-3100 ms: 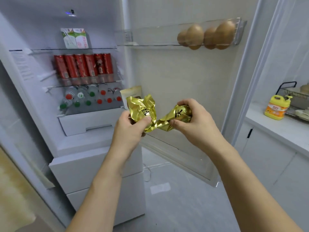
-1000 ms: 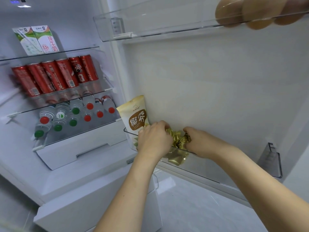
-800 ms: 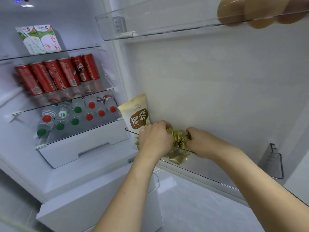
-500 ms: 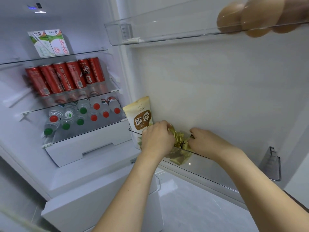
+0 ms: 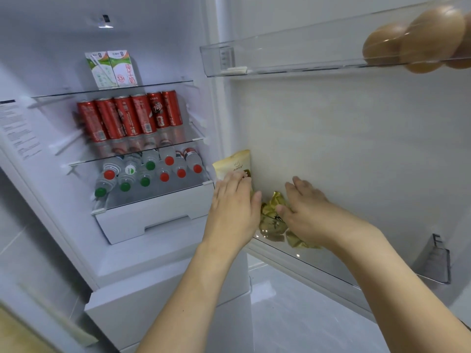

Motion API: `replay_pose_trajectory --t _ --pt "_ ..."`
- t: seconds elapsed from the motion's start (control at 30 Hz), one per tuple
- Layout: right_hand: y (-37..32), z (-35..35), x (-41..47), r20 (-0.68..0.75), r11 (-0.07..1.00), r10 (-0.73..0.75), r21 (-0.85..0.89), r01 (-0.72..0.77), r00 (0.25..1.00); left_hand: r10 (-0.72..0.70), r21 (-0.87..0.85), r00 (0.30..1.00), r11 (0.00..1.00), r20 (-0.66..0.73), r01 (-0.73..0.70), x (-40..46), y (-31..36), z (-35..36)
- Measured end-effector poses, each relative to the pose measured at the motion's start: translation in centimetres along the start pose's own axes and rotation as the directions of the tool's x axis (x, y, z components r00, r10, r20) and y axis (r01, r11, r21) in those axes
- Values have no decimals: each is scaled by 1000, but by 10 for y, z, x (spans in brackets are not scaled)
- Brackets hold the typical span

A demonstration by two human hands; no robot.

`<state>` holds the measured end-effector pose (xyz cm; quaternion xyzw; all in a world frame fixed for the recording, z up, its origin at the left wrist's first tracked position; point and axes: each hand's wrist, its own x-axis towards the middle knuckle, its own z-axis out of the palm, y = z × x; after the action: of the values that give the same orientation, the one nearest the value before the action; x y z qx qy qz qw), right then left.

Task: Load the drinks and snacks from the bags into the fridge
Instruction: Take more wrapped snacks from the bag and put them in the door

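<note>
A crumpled gold snack packet lies in the clear lower door bin of the open fridge. My left hand is spread with straight fingers over the bin's left end, its fingertips against a cream snack bag that stands upright there. My right hand hovers with loose, extended fingers just right of the gold packet, the thumb touching it. Neither hand grips anything.
Two milk cartons stand on the top shelf, red cans on the middle one, water bottles lie below. Eggs sit in the upper door bin. A white drawer is under the bottles.
Both hands have let go of the gold packet and opened; it now rests in the door bin. My left hand shifted left onto the cream bag, the right one lifted slightly.
</note>
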<state>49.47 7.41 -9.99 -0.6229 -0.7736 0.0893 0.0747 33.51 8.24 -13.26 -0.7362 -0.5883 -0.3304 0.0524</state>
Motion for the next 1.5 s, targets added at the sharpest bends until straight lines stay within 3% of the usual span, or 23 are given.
replay_pose_trajectory --t 0.33,0.5,0.77,1.13,1.5 --pt "-74 12 9 26 980 -198 -20 198 980 -195 213 980 960 51 180 -28 -63 -57" --pt "-99 18 14 83 945 -319 -44 323 944 -342 307 935 903 94 299 -43 -82 -69" --pt "-129 27 26 180 854 -508 -21 520 842 -537 416 843 774 32 477 -75 -95 -98" --pt "-181 58 -5 281 686 -711 75 724 645 -749 504 655 530 -99 682 -164 -87 -140" --pt "-278 79 -100 324 426 -877 179 887 356 -836 528 449 239 -315 815 -286 -66 -230"
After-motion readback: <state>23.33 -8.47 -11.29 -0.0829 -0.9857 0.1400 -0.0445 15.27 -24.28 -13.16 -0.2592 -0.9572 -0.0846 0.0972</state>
